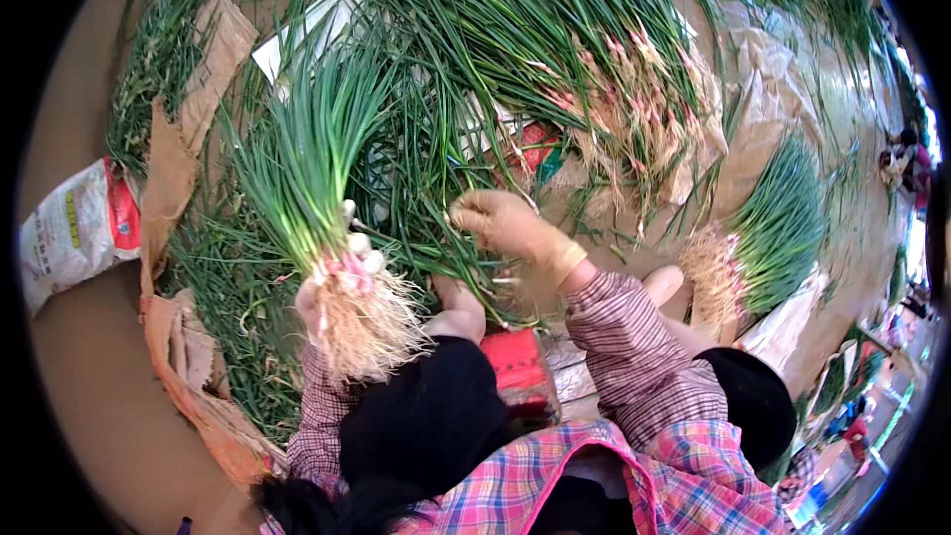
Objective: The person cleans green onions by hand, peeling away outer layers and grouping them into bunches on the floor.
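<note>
A plaid shirt (485, 490) is nearest. At left, the left hand (311, 302) grasps a scallion bunch (322, 163), roots toward the near side; right of it, the right hand (510, 228) curls its fingers (472, 211), their hold unclear. Loose scallions (525, 15) lie far.

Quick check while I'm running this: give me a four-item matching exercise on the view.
Things:
1. onion bunch
2. right hand
3. red box
4. white-and-red sack

Places or states:
A. far left of the picture
B. lower middle of the picture
C. held in the left hand
D. gloved in pale tan

Pairs: 1-C, 2-D, 3-B, 4-A
</note>
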A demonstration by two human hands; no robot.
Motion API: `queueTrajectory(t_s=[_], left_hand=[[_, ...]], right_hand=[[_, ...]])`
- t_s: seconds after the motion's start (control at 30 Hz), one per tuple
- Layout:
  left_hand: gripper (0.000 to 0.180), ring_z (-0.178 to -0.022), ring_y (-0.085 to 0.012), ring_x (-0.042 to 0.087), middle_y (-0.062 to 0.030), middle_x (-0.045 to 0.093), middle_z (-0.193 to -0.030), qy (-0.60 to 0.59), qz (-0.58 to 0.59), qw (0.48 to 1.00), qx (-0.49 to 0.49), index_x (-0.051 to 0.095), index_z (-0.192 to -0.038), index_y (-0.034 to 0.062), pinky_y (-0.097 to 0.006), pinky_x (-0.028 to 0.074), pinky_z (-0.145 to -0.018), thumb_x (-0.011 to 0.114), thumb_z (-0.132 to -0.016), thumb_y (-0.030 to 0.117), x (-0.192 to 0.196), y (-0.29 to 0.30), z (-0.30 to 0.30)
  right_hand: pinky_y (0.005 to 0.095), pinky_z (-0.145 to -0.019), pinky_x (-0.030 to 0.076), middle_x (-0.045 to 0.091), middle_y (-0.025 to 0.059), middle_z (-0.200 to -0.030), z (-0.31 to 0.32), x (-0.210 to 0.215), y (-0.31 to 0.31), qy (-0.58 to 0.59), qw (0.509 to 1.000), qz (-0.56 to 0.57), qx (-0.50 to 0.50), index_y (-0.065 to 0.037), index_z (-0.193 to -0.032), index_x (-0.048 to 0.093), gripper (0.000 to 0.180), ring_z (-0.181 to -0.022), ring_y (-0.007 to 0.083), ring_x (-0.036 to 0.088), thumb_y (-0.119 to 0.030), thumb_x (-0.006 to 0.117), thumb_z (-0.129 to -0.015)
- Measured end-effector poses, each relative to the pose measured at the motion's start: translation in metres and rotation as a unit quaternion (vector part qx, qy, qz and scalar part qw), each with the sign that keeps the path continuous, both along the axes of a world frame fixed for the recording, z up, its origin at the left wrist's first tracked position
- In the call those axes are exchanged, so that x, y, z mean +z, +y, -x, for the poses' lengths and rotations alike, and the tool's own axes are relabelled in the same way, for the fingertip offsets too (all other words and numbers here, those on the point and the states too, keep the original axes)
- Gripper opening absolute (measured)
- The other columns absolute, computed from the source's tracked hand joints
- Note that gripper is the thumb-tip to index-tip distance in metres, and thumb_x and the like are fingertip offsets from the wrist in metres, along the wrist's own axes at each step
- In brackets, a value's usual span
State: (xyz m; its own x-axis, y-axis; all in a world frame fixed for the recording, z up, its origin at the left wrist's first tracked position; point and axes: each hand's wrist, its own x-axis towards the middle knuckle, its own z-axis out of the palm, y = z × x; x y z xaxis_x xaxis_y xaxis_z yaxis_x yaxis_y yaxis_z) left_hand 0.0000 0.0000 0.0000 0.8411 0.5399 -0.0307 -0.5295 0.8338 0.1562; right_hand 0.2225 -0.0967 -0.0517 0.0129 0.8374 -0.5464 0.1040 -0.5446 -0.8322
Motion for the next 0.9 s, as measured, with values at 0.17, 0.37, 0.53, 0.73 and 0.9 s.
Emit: queueTrajectory(t_s=[0.17, 0.37, 0.53, 0.73, 0.9], left_hand=[[0.054, -0.079, -0.0203, 0.053, -0.0188, 0.041, -0.12, 0.025, -0.074, 0.997, 0.006, 0.03, -0.125, 0.0036, -0.034, 0.047, -0.069, 0.061, -0.081, 0.011, 0.058, -0.007, 0.027], [0.031, -0.063, -0.0166, 0.054, -0.0166, 0.053, -0.095, 0.194, -0.199, 0.96, -0.037, 0.043, -0.104, 0.0001, -0.028, 0.047, -0.056, 0.058, -0.081, 0.014, 0.117, -0.015, 0.004], [0.02, -0.049, -0.0136, 0.055, -0.0147, 0.062, -0.074, 0.309, -0.341, 0.871, -0.171, 0.055, -0.087, -0.0027, -0.024, 0.047, -0.045, 0.056, -0.082, 0.017, 0.18, -0.027, -0.039], [0.029, -0.04, -0.0121, 0.051, -0.0104, 0.062, -0.061, 0.251, -0.422, 0.823, -0.286, 0.06, -0.073, -0.0016, -0.02, 0.038, -0.036, 0.046, -0.087, 0.02, 0.258, -0.148, -0.189], [0.036, -0.059, -0.0119, 0.06, -0.0129, 0.067, -0.081, 0.013, -0.617, 0.607, -0.5, 0.063, -0.092, -0.0068, -0.019, 0.044, -0.05, 0.048, -0.09, 0.026, 0.282, -0.224, -0.334]], right_hand=[[0.0267, -0.06, 0.045, 0.058, 0.0036, -0.077, -0.02, 0.081, 0.006, -0.009, 0.991, -0.116, 0.067, -0.002, -0.101, 0.059, 0.031, -0.065, 0.0103, 0.053, -0.03, 0.057, -0.089], [0.0314, -0.082, 0.045, 0.061, 0.0101, -0.096, -0.03, 0.221, -0.047, 0.043, 0.988, -0.147, -0.018, -0.001, -0.11, 0.058, 0.049, -0.092, 0.0175, 0.056, -0.044, 0.05, -0.089], [0.0401, -0.089, 0.044, 0.049, 0.0313, -0.119, -0.007, 0.309, -0.076, -0.08, 0.964, -0.216, -0.13, 0.015, -0.129, 0.029, 0.074, -0.109, 0.037, 0.051, -0.041, 0.053, -0.087], [0.0373, -0.076, 0.05, 0.06, 0.0258, -0.098, -0.063, 0.323, -0.182, -0.006, 0.887, -0.291, -0.358, 0.013, -0.13, 0.024, 0.065, -0.089, 0.034, 0.061, -0.03, 0.051, -0.091], [0.0282, -0.063, 0.052, 0.062, 0.014, -0.096, -0.137, 0.332, -0.304, -0.12, 0.863, -0.254, -0.421, 0.003, -0.125, 0.034, 0.053, -0.076, 0.0169, 0.062, -0.037, 0.047, -0.093]])
